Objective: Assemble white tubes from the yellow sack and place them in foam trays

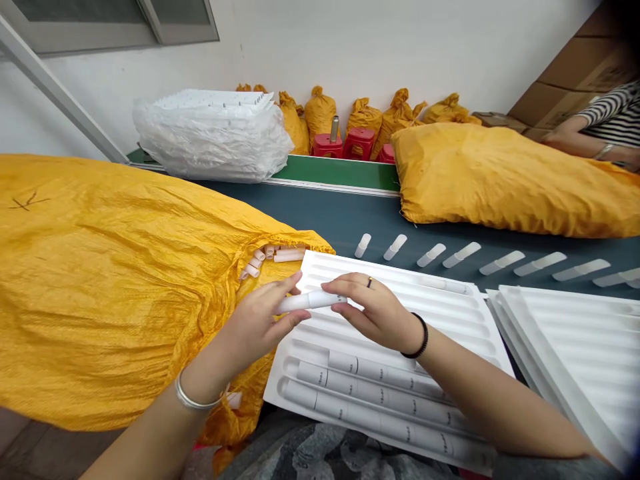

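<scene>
Both of my hands hold one white tube (315,299) over a white grooved tray (273,383). My left hand (257,319) is closed around the tube's left end. With thumb and fingers, my right hand (377,310) grips the right end, where small dark print shows. Printed white tubes (370,408) lie end to end in the tray's near grooves, partly hidden by my right forearm. A single tube (440,285) lies in a far groove. Left of the tray, the mouth of a big yellow sack (125,267) shows several loose short tubes (254,267).
Several translucent tubes (503,262) stand in a row on the dark belt (310,207). More white trays (565,333) are stacked at right. Beyond lie a yellow sack (500,177) and a plastic-wrapped bundle (215,137). At far right a person's striped sleeve (613,110) shows.
</scene>
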`<state>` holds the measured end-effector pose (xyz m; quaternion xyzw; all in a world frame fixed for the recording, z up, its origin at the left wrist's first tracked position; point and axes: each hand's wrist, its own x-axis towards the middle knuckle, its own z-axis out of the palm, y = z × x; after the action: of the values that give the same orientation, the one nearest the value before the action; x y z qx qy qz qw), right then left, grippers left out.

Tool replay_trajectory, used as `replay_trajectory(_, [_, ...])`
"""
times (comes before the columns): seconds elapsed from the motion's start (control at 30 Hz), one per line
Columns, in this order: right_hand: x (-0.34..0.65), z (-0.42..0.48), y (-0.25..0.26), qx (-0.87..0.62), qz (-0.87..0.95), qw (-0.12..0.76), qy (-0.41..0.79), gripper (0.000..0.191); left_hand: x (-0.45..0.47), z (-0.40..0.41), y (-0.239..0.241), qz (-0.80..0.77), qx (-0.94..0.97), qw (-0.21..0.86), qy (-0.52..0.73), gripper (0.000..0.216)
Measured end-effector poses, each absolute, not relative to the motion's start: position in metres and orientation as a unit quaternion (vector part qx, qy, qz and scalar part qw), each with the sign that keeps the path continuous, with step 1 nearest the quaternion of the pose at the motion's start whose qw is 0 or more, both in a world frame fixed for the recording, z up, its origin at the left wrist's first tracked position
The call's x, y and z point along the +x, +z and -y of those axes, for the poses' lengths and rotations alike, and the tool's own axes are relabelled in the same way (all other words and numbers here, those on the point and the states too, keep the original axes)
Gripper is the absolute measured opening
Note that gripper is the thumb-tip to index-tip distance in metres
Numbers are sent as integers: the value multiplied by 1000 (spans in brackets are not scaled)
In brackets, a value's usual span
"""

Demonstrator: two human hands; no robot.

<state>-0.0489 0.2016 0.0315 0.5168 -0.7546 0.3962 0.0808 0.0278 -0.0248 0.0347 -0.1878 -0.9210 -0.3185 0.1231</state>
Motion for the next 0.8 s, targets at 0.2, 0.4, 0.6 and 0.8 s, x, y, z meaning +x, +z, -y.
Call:
replay_trajectory(0.2, [-49,-200,23,496,759,67,417,29,24,25,41,921,-187,72,-334,25])
replay_trajectory(0.4, [-50,-200,23,455,781,30,426,27,26,24,33,921,-219,147,-289,23])
replay_trajectory(0.6, [-48,-198,22,379,794,-71,470,26,25,24,26,915,-257,226,-211,31])
replay_trajectory(0.8, [-51,-199,20,356,774,-161,499,33,26,21,26,914,-280,249,-156,34])
